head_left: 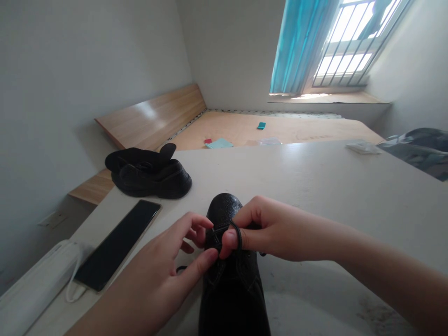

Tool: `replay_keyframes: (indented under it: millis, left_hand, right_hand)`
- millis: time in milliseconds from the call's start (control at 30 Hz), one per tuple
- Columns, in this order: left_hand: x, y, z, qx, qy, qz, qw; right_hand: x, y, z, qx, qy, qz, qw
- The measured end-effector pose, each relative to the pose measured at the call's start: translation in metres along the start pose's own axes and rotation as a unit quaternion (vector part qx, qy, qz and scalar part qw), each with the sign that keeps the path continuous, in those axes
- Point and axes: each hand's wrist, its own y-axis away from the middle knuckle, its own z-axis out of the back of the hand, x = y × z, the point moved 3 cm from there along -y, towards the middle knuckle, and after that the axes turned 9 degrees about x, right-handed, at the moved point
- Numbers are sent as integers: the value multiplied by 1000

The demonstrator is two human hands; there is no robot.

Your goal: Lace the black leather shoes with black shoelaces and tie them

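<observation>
A black leather lace-up shoe [226,205] stands on the white table below me, toe pointing away. My left hand [175,252] grips the left side of its lacing, thumb and forefinger set on the eyelet edge with the other fingers curled against the side. My right hand [266,228] is closed over the lacing, and a black shoelace [238,235] loops around its thumb, pinched between the fingers. Part of the lacing is hidden behind the fingers. A second black shoe [150,175] lies at the table's far left, its tongue sticking up.
On the left of the white table [315,186] are a smartphone [119,242], a white cable [73,280] and a long white case [42,284]. A small clear packet [364,148] lies far right. Behind the table is a wooden bed board [297,128] with small cloths.
</observation>
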Motion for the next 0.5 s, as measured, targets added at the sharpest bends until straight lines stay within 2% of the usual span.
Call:
replay_keyframes:
  millis: [67,167,267,367,433,500]
  left_hand:
    - [1,5,-3,-27,-27,-20,999]
    - [4,10,-11,-2,-41,-30,999]
    - [8,10,-14,16,-12,-22,1000]
    - [12,7,-12,39,111,-29,993]
    - [13,4,-11,81,230,-20,970]
    - [16,1,-10,116,310,19,944]
  right_hand:
    - [0,1,0,-1,2,6,1000]
    - [0,1,0,-3,4,8,1000]
    - [-1,0,0,-2,5,11,1000]
    - [-1,1,0,-1,0,19,1000]
    - [0,1,-1,3,-5,24,1000]
    - [1,1,-1,6,-10,25,1000]
